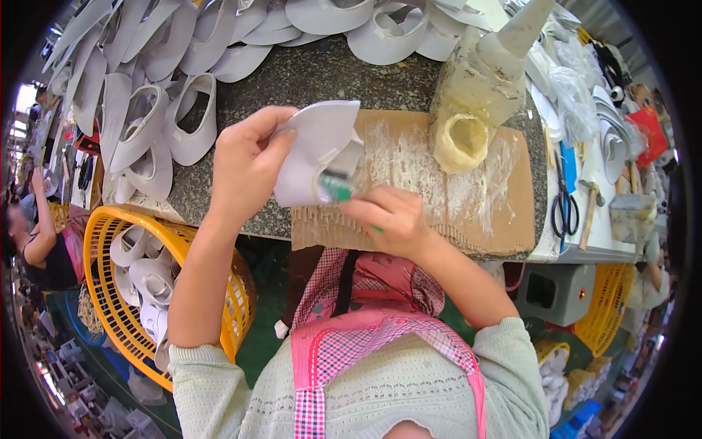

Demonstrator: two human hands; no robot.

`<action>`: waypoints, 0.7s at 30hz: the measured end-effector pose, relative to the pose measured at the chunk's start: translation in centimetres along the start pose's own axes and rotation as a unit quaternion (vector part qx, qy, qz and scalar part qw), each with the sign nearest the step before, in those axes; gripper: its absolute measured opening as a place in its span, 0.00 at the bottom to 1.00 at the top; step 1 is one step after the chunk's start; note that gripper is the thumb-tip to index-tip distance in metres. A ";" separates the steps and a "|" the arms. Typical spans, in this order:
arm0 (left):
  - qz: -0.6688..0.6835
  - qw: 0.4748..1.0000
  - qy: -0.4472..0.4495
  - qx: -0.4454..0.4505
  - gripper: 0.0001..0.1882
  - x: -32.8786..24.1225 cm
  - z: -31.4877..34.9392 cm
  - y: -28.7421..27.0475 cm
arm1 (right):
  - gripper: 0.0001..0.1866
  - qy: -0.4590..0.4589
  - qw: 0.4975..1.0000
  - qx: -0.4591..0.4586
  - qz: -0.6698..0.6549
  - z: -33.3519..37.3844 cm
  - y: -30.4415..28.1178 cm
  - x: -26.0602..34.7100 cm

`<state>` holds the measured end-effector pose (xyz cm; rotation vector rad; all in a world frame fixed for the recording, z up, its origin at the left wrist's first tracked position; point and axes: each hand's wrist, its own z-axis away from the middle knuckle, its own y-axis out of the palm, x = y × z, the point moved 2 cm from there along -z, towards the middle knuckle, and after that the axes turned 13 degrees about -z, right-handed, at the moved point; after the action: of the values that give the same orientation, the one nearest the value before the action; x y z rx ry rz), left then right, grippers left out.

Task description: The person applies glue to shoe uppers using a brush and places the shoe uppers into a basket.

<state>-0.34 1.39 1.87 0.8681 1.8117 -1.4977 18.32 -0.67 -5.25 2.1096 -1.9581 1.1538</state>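
Observation:
My left hand (pixel 252 164) pinches a pale grey shoe upper (pixel 314 146) by its upper left edge and holds it up over the worktable. In my right hand (pixel 391 219) is a small green-handled brush (pixel 336 188), its head at the lower inner edge of the upper. The brush is partly blurred, so its bristles do not show clearly. Under both hands lies a brown cardboard sheet (pixel 497 212) smeared with whitish dried residue. A crusted, yellowish glue bottle (pixel 479 88) with a round open mouth stands on its far right part.
Many pale shoe uppers (pixel 197 121) are heaped along the table's far and left sides. A yellow basket (pixel 99 241) at my left holds more white pieces. Scissors (pixel 564 212) and a hammer (pixel 589 212) are at the right. Another person (pixel 47 241) sits at far left.

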 end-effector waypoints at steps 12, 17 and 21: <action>-0.197 0.946 0.243 -0.084 0.08 -6.5 4.3 -3.3 | 0.08 0.165 0.969 -0.181 0.022 2.4 -15.7 0.3; -0.315 0.814 0.476 -0.106 0.10 -9.3 4.3 -0.9 | 0.06 0.295 0.893 -0.336 -0.053 5.8 -19.2 -1.2; -0.478 0.699 0.513 0.141 0.07 -5.0 4.8 6.0 | 0.06 0.301 0.874 -0.314 -0.218 4.9 -15.4 0.9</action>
<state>7.72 -2.97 1.68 1.0821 3.2803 -2.1675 34.07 -0.70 -1.48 1.4823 -1.2412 0.7892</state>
